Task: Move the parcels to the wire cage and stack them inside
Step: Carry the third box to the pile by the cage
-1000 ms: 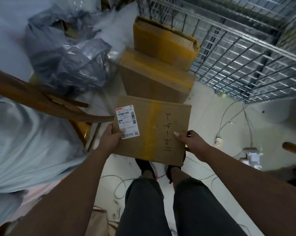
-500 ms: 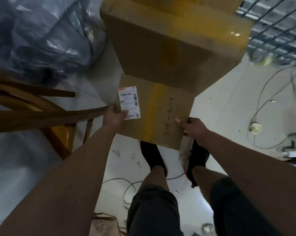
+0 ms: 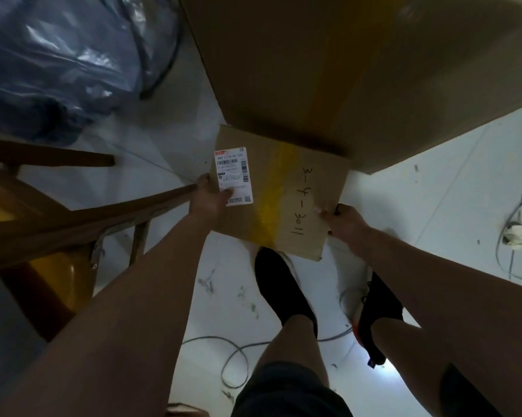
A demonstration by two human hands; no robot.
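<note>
Parcel (image 3: 283, 203), flat and of cardboard, is hanging above the floor (image 3: 434, 191) over the person's shoes (image 3: 283, 290), with its far edge running in under the near side of a larger parcel (image 3: 344, 70); whether the two are touching cannot be told. The left hand (image 3: 207, 203) is gripping the parcel's left edge, thumb lying on the white label (image 3: 233, 176), fingers hidden beneath. The right hand (image 3: 344, 219) is pinching the near right corner, thumb on top and fingers curled under. The wire cage is not showing in this view.

The step in hand appears to be carrying the flat parcel to the cage. Doing it well is likely calling for a level hold, with both hands sliding further under the board so that it is not sagging, and for drawing it clear of the larger parcel before turning. The feet are standing among loose cables (image 3: 235, 356), and a wooden chair (image 3: 73, 218) is crowding the left arm, so stepping calls for care.

Count: two parcels, one label, two hands, two shoes, one chair, one heap of plastic bags (image 3: 58, 55), several cables.
</note>
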